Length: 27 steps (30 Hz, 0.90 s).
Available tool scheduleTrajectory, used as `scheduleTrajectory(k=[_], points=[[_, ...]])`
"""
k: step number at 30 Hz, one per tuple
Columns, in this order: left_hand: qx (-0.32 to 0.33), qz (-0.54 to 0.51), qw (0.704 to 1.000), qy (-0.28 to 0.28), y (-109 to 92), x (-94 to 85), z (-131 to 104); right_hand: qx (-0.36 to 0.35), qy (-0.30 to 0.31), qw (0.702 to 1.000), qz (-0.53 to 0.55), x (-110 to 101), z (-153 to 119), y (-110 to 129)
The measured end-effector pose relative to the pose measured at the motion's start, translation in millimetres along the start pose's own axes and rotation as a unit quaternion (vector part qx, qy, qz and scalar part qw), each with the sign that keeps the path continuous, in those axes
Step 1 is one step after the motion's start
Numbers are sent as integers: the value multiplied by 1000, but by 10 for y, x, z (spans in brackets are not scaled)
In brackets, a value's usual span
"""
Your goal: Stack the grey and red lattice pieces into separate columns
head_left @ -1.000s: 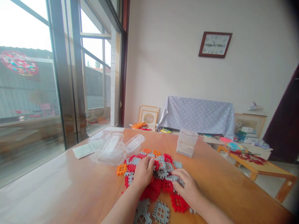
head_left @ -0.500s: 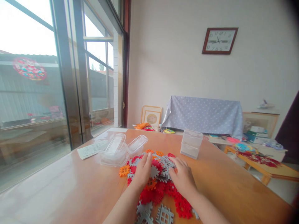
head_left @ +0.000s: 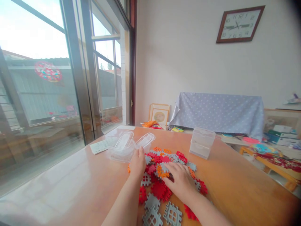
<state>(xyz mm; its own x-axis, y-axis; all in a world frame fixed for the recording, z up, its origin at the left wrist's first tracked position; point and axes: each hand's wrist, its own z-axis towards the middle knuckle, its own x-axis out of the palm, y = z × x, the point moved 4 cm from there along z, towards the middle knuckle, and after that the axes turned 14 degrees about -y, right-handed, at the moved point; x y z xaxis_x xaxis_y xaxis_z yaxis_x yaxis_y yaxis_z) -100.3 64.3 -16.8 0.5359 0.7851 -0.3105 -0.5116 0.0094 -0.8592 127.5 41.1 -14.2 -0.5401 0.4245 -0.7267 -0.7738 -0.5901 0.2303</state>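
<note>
A heap of flat, notched plastic building tiles in red, grey and orange lies on the wooden table. My left hand (head_left: 138, 160) stands on its edge at the heap's left side, fingers stretched out, partly covering an orange tile. My right hand (head_left: 181, 179) lies over the right part of the heap, fingers spread and thumb apart. Its fingertips are by an orange window tile (head_left: 163, 171); contact is unclear. A red tile (head_left: 158, 189) lies between my forearms. Nearer to me are a grey window tile (head_left: 172, 214) and a plain grey tile (head_left: 152, 201).
Clear plastic containers (head_left: 120, 152) with lids stand behind the heap on the left, beside a paper sheet (head_left: 98, 147). A clear lidded box (head_left: 202, 142) is at the back right. The wooden table (head_left: 235, 188) runs beside a glass window on the left.
My view has shifted. The heap is more spread out, with tiles separated to the right and front. My right hand has spread flatter over the tiles; my left remains at the left side.
</note>
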Motion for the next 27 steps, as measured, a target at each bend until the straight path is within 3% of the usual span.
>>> scheduleTrajectory(k=[4,7,10,17,21,27], points=[[-39,69,997,5,53,-49,16,21,-64,998,-5,-77,42,-239],[-30,113,993,6,87,-76,38,45,-117,992,-22,-172,68,-379],[-14,161,987,10,120,-84,46,62,-128,989,-33,-234,66,-501],[-6,236,972,14,91,-102,-36,120,-108,986,-38,-207,17,-759],[13,271,963,8,101,-102,-64,83,-76,994,-3,-133,-6,-629],[37,167,985,9,183,-63,-32,32,58,998,16,53,-122,-403]])
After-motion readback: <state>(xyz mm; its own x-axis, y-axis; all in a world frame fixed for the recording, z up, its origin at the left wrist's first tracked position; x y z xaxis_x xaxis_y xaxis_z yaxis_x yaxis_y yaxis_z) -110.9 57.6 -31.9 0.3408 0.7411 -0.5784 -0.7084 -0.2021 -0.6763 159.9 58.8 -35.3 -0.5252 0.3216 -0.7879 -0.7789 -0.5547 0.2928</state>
